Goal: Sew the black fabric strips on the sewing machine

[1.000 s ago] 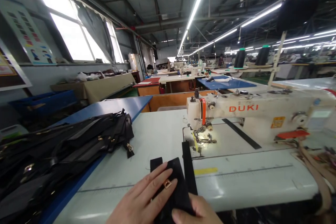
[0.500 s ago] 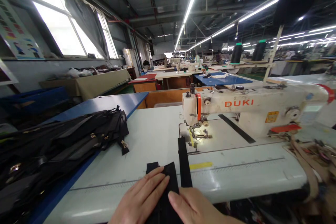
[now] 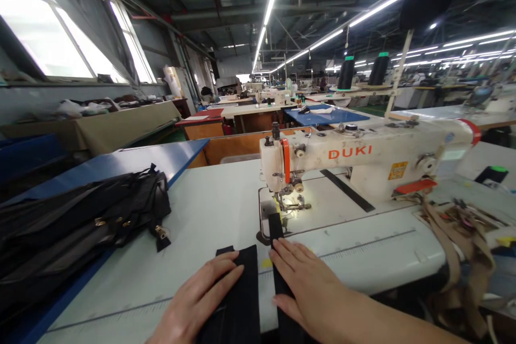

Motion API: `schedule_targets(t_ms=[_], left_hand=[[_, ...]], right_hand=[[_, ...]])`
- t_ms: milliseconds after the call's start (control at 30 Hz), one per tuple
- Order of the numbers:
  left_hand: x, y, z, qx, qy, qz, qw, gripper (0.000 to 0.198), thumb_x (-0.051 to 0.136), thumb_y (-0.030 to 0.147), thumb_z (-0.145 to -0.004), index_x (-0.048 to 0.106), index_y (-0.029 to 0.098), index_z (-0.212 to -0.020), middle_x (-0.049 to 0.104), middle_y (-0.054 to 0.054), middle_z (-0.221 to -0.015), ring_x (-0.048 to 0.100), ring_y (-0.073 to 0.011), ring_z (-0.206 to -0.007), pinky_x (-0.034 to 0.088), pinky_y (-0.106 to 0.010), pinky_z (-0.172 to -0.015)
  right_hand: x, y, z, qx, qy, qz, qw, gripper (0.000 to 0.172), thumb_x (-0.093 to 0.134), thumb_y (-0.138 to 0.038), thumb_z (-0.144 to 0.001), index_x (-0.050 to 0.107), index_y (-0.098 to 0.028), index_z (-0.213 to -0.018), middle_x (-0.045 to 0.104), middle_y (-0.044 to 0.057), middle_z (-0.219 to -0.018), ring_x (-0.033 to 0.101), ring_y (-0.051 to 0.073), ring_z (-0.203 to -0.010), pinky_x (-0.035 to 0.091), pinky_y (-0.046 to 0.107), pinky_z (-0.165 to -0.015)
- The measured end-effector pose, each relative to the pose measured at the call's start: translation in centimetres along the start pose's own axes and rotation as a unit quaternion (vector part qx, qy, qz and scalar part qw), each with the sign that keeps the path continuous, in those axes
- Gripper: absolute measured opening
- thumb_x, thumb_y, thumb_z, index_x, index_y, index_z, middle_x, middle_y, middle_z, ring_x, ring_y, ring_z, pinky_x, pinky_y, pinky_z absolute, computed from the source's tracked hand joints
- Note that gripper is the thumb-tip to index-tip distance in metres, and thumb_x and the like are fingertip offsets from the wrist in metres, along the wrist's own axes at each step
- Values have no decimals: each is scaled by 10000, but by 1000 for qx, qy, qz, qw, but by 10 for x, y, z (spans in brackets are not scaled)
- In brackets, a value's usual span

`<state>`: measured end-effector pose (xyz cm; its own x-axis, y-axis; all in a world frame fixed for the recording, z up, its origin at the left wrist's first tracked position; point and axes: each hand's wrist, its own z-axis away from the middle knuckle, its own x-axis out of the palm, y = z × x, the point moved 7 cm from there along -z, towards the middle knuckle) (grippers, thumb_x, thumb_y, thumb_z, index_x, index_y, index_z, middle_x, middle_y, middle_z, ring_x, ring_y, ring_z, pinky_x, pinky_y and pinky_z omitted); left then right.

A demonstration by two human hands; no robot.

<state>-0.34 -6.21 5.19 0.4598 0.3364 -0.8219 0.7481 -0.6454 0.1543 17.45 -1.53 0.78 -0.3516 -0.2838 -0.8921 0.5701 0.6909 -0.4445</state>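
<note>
My left hand lies with fingers stretched over a black fabric piece at the table's front edge. A second dark end shows beyond its fingertips. To the right, my right hand rests on a narrow black strip, fingers extended and thumb apart near the strip's left edge. The strip's far end reaches the needle area of a white sewing machine; whether it lies under the presser foot I cannot tell. The near ends of both black pieces run out of the picture's bottom.
A pile of black fabric pieces with zippers lies on the blue table at left. Another black strip is on the machine bed. Beige straps hang at right. Thread cones stand behind the machine.
My right hand has left the fabric under my left hand and moved onto the narrow strip. My left hand stays on its fabric. The view has turned slightly right.
</note>
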Motion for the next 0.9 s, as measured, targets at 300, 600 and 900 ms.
schedule_targets(t_ms=[300,600,900], left_hand=[[29,9,-59,92,-50,44,994,378,319,279,-1041,553,265,-1338,631,-43,-1316,554,-181,-1242,394,-294,-1091],[68,-9,-74,91,-151,91,980,392,330,265,-1032,514,299,-1377,611,-41,-1347,528,-184,-1275,430,-338,-1067],[83,-32,-65,19,-85,105,991,394,335,405,-1007,505,427,-1362,595,65,-1356,579,-222,-1214,484,-396,-1002]], right_hand=[[5,1,2,-17,0,29,999,614,509,-354,-937,380,-32,-1444,236,196,-1547,182,321,-1444,224,486,-1168],[17,13,-6,-58,109,90,988,602,477,-153,-931,302,-196,-1505,442,70,-1476,417,252,-1333,386,358,-1085],[33,17,-8,-67,137,99,983,576,435,-131,-953,292,-187,-1508,468,67,-1460,448,242,-1310,396,346,-1063]])
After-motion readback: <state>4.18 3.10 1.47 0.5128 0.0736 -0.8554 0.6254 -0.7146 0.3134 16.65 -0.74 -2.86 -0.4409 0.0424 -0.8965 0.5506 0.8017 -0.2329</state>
